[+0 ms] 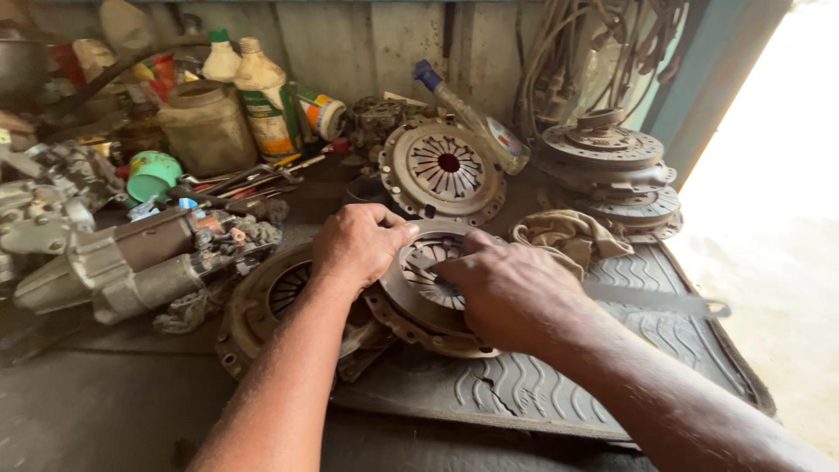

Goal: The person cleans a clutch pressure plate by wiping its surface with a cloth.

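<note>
Both my hands rest on a rusty round clutch pressure plate (418, 316) tilted up on a dark rubber mat (542, 385). My left hand (358, 245) grips its upper left rim, fingers curled over the edge. My right hand (507, 293) lies on the plate's right side, fingers reaching into the spring fingers at its centre (428, 262). A second worn clutch disc (262, 306) lies flat to the left, partly under my left forearm.
Another pressure plate (444, 170) leans against the back wall. A stack of clutch plates (607, 170) stands at the right. A starter motor (131, 262), jar (205, 127), bottles (262, 96), a green cup (153, 175), wrenches and a rag (568, 234) crowd the bench.
</note>
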